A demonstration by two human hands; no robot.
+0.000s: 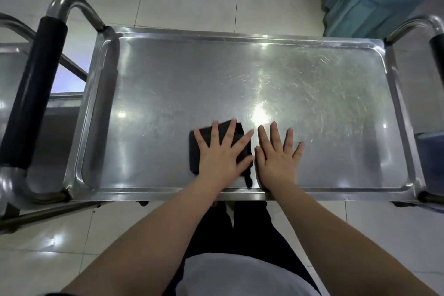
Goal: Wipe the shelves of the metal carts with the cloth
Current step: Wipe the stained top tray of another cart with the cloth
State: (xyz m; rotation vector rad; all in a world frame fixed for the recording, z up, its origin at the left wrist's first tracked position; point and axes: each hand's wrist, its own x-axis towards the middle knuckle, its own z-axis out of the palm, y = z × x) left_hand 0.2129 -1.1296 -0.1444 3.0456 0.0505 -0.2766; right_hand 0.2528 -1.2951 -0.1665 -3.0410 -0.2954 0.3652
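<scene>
Cloth [195, 151] was dark, folded, flat on the shelf [216, 74] near the front edge, slightly left of centre. Left hand [222, 151] lay flat on top, fingers straight and spread, pressing it down rather than pinching. A loose end stuck out near the thumb toward the front edge. Right hand [276, 154] sat flat on bare metal just beside the cloth, fingers also spread, holding nothing. Swirl marks showed across the centre and toward the far right corner; couldn't tell scratches from wet streaks. My read: top shelf wipe under way, lower shelves not in view. To do it well: even palm pressure, overlapping straight passes from edge to edge, push the cloth into the raised rim and rounded corners, tuck the loose end so it doesn't drag. Right hand would do more on the handle [437, 51], bracing the cart, which probably rolls. Second cart [9, 74] stood off the left side.
</scene>
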